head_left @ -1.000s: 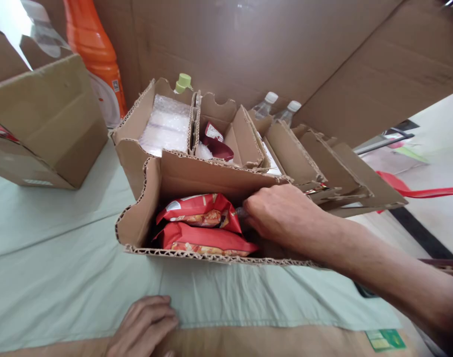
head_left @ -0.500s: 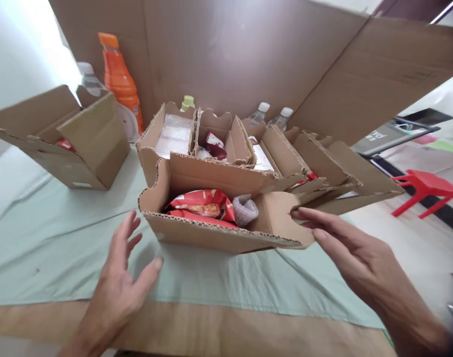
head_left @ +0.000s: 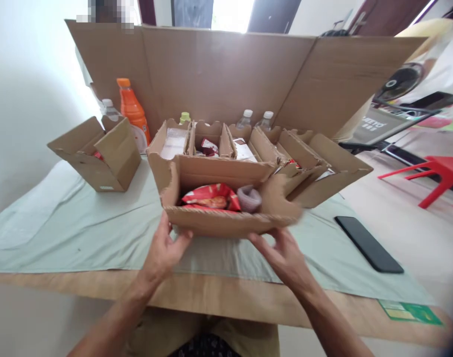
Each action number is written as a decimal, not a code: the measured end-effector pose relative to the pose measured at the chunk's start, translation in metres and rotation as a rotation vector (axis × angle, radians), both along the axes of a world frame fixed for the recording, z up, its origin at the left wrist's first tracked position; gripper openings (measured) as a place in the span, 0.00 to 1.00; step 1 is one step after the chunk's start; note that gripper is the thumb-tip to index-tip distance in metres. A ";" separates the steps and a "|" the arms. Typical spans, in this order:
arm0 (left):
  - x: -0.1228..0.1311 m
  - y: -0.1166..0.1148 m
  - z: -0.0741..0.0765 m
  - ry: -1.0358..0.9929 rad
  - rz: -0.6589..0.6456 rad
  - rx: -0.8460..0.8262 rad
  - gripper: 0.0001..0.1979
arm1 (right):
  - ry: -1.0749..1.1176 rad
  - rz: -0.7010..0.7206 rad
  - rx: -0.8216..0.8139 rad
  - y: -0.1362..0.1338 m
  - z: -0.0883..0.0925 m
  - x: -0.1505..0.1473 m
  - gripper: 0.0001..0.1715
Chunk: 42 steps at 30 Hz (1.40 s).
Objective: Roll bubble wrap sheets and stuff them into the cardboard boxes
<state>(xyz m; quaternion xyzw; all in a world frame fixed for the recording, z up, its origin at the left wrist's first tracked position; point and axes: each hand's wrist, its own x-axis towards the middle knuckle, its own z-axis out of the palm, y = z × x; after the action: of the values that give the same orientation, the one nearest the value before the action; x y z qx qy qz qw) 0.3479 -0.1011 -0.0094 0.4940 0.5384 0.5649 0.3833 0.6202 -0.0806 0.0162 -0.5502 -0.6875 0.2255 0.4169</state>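
Observation:
An open cardboard box (head_left: 219,225) is in front of me, gripped from both sides at its lower corners. My left hand (head_left: 164,248) holds the left corner, thumb on the front wall and fingers partly hidden behind the side. My right hand (head_left: 280,250) holds the right underside, its fingertips hidden beneath the box. Inside lie a red snack packet (head_left: 211,197) and a bubble-wrapped roll (head_left: 249,198). Directly behind stands a row of similar boxes, one with a bubble-wrapped item (head_left: 174,142), another with a dark red packet (head_left: 210,146).
A separate cardboard box (head_left: 112,166) stands at left, near an orange bottle (head_left: 134,109). A tall cardboard panel (head_left: 226,74) rises behind. On the green cloth (head_left: 99,233) at right lies a black phone (head_left: 368,244). A red stool (head_left: 440,171) is beyond the table.
My left hand, earlier apart from the box, now grips its left corner. My right hand has moved from the right end to the underside. The view has tilted up, showing the phone.

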 end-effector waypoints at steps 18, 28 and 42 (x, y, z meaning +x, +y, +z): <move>-0.058 -0.067 0.012 -0.063 0.243 -0.037 0.33 | -0.112 0.109 0.162 -0.020 0.032 -0.083 0.33; -0.115 -0.089 0.000 -0.042 0.570 -0.052 0.41 | 0.019 0.400 0.063 0.002 0.007 -0.153 0.28; -0.061 -0.125 -0.035 0.107 0.668 -0.091 0.50 | 0.254 0.570 -0.025 0.093 -0.007 -0.237 0.41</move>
<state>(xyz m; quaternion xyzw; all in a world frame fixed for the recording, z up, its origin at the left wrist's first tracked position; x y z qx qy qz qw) 0.2870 -0.2258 -0.0440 0.3015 0.7145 0.6080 0.1700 0.3835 0.0121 0.0090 -0.3079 -0.7537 0.4086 0.4126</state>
